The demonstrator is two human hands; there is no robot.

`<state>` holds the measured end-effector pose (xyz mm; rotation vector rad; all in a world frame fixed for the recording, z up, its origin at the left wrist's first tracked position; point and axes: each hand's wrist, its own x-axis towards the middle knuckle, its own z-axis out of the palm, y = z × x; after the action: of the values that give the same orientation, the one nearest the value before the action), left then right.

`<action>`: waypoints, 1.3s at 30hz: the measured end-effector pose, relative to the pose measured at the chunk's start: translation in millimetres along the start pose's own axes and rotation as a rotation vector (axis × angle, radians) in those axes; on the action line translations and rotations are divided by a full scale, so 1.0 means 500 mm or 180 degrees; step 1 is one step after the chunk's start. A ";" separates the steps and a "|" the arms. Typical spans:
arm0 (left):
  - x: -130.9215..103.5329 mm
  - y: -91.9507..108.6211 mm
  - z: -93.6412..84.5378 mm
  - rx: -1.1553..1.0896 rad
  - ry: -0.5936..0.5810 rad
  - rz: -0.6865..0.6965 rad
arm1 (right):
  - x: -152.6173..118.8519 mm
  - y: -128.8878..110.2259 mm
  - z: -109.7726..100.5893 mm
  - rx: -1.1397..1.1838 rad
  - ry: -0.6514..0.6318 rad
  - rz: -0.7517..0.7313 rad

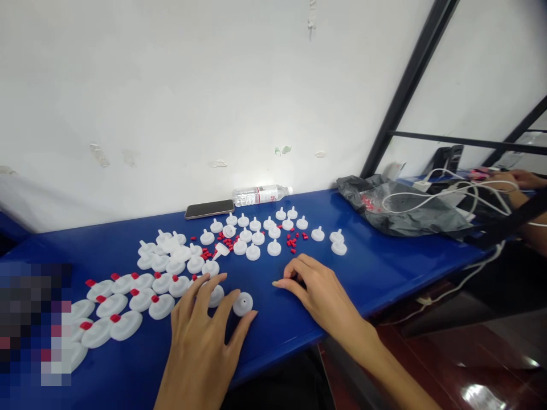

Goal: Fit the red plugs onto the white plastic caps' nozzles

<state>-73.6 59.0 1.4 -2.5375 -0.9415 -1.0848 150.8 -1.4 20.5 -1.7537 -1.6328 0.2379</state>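
Left hand point(203, 333): fingers spread, one white cap point(243, 306) between thumb and forefinger; whether gripped, cannot tell. Right hand point(315, 287): fingers curled over blue table point(384, 267); whether holding anything, cannot tell. Red-tipped white caps point(126, 326): left. Loose red pieces point(293, 242): beyond hands, among plain white caps point(253, 253).

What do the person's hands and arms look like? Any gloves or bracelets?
The left hand and right hand wear no gloves, and no rings show. The right forearm is slim, with no sleeve, watch or bracelet in view.
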 end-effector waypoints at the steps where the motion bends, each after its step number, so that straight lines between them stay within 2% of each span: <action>1: 0.002 0.001 -0.003 0.0015 0.0048 0.0016 | -0.001 -0.001 -0.001 0.0129 0.0001 -0.0066; 4: 0.010 0.006 -0.015 0.0002 0.0135 0.0170 | -0.004 -0.002 -0.003 0.0406 0.0034 -0.0289; 8: 0.016 0.014 -0.023 -0.0017 0.0253 0.0354 | -0.007 0.001 -0.001 0.0375 0.0188 -0.0513; 11: 0.016 0.016 -0.021 0.0079 0.0251 0.0379 | -0.007 0.002 0.000 0.0424 0.0247 -0.0707; 16: 0.012 0.014 -0.015 -0.0052 0.0166 0.0289 | -0.020 -0.017 0.001 0.0728 0.0116 -0.1240; 20: 0.012 0.012 -0.013 -0.0203 0.0182 0.0400 | -0.039 -0.041 0.016 0.1253 0.0088 -0.1123; 29: 0.017 0.013 -0.023 -0.0335 0.0150 0.0594 | -0.042 -0.044 0.025 0.1378 -0.0170 -0.1046; 33: 0.009 0.010 -0.024 -0.0328 0.0163 0.0711 | -0.041 -0.046 0.026 0.1504 -0.0139 -0.0717; 36: 0.004 0.009 -0.025 -0.0212 0.0182 0.0781 | -0.043 -0.050 0.022 0.1315 -0.0251 -0.0523; 39: 0.005 0.010 -0.027 -0.0286 0.0146 0.0755 | -0.045 -0.053 0.016 0.0760 -0.0526 -0.0662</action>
<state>-76.9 50.5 13.1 -2.6010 -0.5735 -1.1294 121.0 -20.8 23.4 -1.4057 -1.8081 0.4693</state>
